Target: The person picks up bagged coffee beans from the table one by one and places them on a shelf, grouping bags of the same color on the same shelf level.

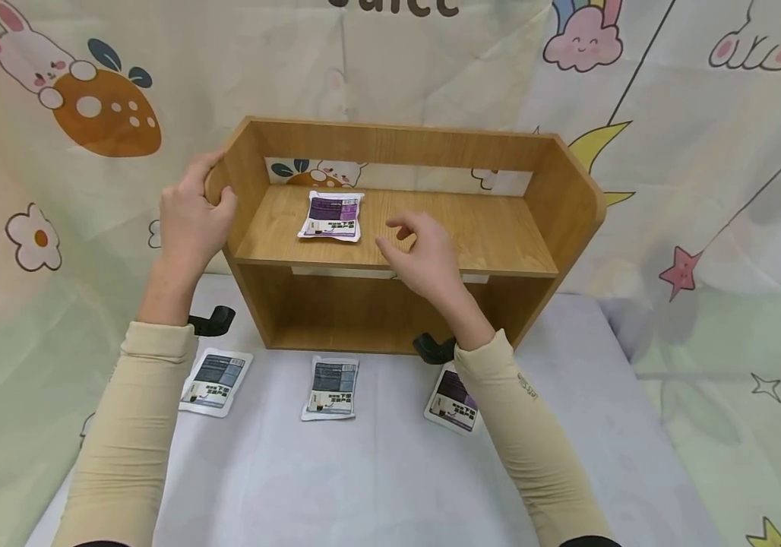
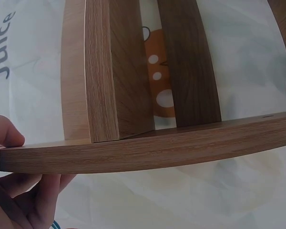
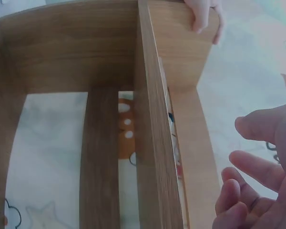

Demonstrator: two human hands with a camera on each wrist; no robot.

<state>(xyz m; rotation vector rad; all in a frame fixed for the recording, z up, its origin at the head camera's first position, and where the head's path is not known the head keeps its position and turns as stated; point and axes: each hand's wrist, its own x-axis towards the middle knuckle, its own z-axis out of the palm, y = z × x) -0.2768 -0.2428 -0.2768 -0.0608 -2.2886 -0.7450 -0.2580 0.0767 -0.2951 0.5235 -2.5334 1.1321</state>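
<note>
My left hand (image 1: 195, 209) grips the upper left side panel of a two-tier wooden shelf (image 1: 404, 137). In the left wrist view the thumb lies on one face of that panel (image 2: 181, 149) and the fingers on the other. A white pouch with a purple label (image 1: 332, 216) lies on the upper board, toward its left. To the right of this pouch, my right hand (image 1: 425, 254) hovers over the board's front edge, fingers loosely bent and thumb apart. Seen from the right wrist, nothing is between the fingers (image 3: 231, 191).
On the white table (image 1: 336, 486) before the shelf lie two blue-labelled pouches, one left (image 1: 216, 382) and one central (image 1: 333, 387). A purple-labelled pouch (image 1: 453, 401) on the right is partly hidden by my right sleeve. A printed cloth (image 1: 431, 83) hangs behind.
</note>
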